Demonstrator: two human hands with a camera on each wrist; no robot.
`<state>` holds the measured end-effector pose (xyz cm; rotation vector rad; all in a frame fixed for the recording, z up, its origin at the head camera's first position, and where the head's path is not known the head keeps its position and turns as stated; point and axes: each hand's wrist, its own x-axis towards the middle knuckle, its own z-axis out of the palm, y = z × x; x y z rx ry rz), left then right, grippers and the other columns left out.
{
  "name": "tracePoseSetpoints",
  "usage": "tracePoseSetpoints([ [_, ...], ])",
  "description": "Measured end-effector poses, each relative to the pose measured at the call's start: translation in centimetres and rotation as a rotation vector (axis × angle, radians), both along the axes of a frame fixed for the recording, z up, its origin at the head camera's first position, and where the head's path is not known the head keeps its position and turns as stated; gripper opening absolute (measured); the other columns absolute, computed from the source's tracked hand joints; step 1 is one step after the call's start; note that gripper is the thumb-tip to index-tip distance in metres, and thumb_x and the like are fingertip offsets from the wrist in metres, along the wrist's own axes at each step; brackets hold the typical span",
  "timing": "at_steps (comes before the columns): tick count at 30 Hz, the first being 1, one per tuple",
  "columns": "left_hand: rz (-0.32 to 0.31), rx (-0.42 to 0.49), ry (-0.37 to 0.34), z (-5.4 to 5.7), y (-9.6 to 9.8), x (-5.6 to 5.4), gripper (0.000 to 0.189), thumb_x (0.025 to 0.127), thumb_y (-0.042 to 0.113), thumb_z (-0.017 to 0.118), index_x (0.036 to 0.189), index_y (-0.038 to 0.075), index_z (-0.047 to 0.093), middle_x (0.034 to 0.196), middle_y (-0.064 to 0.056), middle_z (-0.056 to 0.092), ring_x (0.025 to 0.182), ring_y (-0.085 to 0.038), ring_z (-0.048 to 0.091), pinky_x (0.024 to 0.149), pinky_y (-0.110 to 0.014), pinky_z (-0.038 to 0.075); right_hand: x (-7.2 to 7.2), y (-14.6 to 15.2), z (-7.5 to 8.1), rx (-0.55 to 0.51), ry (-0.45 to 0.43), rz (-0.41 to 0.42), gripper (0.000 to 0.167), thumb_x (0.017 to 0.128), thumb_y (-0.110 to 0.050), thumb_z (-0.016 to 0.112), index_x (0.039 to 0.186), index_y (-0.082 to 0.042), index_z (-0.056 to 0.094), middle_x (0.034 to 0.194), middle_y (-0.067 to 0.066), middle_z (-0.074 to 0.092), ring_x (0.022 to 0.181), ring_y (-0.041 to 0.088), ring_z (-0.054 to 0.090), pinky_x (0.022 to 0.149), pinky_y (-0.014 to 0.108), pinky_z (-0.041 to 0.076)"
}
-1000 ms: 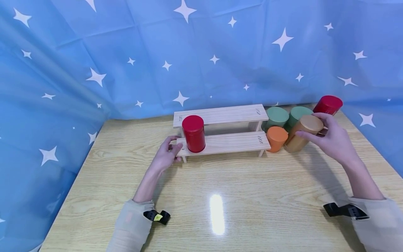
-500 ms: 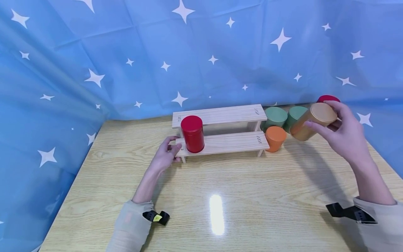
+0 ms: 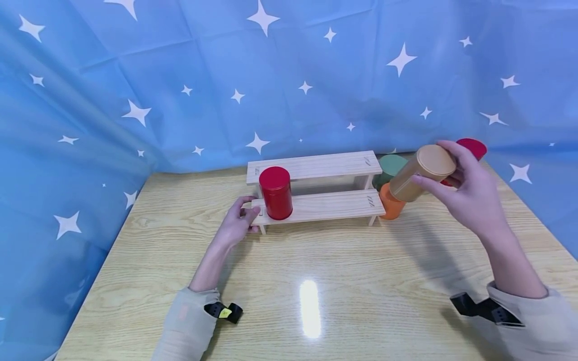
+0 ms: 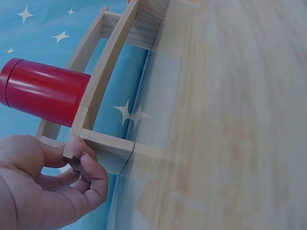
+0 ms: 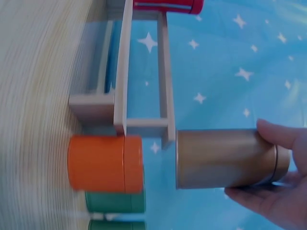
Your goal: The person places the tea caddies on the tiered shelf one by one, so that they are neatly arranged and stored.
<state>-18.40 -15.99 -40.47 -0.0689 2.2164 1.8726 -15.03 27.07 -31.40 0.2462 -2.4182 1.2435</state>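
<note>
My right hand (image 3: 471, 188) grips a gold-brown cylindrical canister (image 3: 422, 173) near its lid, held up off the table and above the orange canister (image 3: 391, 204). In the right wrist view the gold-brown canister (image 5: 223, 159) shows a gap between its base and the orange one. My left hand (image 3: 237, 218) pinches the left end of the lower board of a two-tier wooden shelf (image 3: 334, 204); in the left wrist view its thumb and fingers (image 4: 93, 179) close round the board's corner. A red canister (image 3: 276, 193) stands upright on the lower tier's left end.
Right of the shelf stand a green canister (image 3: 392, 165) and a second red canister (image 3: 473, 148), partly behind my right hand. Another green one (image 5: 117, 225) shows in the right wrist view. A blue star-patterned cloth (image 3: 289, 75) hangs behind the wooden table (image 3: 180, 250).
My right hand has lifted the gold-brown canister from the table and carried it left, over the orange one. My left hand keeps its hold on the shelf.
</note>
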Motion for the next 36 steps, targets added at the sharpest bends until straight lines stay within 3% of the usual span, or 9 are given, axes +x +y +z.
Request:
tracePoseSetpoints([
  [12, -0.006, -0.001, 0.003, -0.5, -0.1, -0.2, 0.042, 0.107, 0.016, 0.051, 0.147, 0.005, 0.042, 0.102, -0.013, 0.05, 0.062, -0.016, 0.057, 0.066, -0.022, 0.053, -0.9, -4.4, -0.5, -0.029, 0.005, 0.188, 0.073, 0.085, 0.0, 0.081, 0.149, -0.012, 0.047, 0.13, 0.005, 0.057, 0.108, 0.005, 0.058, 0.09, 0.008, 0.046],
  [20, -0.003, -0.004, 0.005, -0.4, -0.1, -0.2, 0.042, 0.107, 0.016, 0.052, 0.146, 0.006, 0.042, 0.102, -0.012, 0.05, 0.062, -0.016, 0.057, 0.066, -0.022, 0.054, -1.6, -7.2, -1.1, -0.042, -0.02, 0.292, 0.075, 0.086, -0.002, 0.08, 0.151, -0.006, 0.043, 0.129, 0.012, 0.056, 0.108, 0.002, 0.059, 0.091, 0.01, 0.047],
  [28, -0.005, -0.008, 0.004, -0.3, -0.1, -0.2, 0.042, 0.107, 0.016, 0.052, 0.146, 0.005, 0.042, 0.102, -0.013, 0.051, 0.063, -0.017, 0.058, 0.068, -0.024, 0.055, -2.2, -9.5, -1.9, -0.011, -0.036, 0.363, 0.074, 0.087, -0.007, 0.081, 0.151, -0.009, 0.043, 0.129, 0.013, 0.058, 0.111, 0.022, 0.064, 0.091, 0.014, 0.049],
  [36, -0.008, 0.003, 0.006, -0.3, -0.1, -0.1, 0.042, 0.107, 0.015, 0.052, 0.146, 0.005, 0.041, 0.1, -0.012, 0.051, 0.063, -0.017, 0.057, 0.066, -0.024, 0.054, -2.5, -11.4, -2.4, 0.012, -0.12, 0.374, 0.075, 0.087, -0.014, 0.082, 0.15, -0.005, 0.042, 0.133, 0.014, 0.058, 0.119, 0.03, 0.06, 0.102, 0.043, 0.05],
])
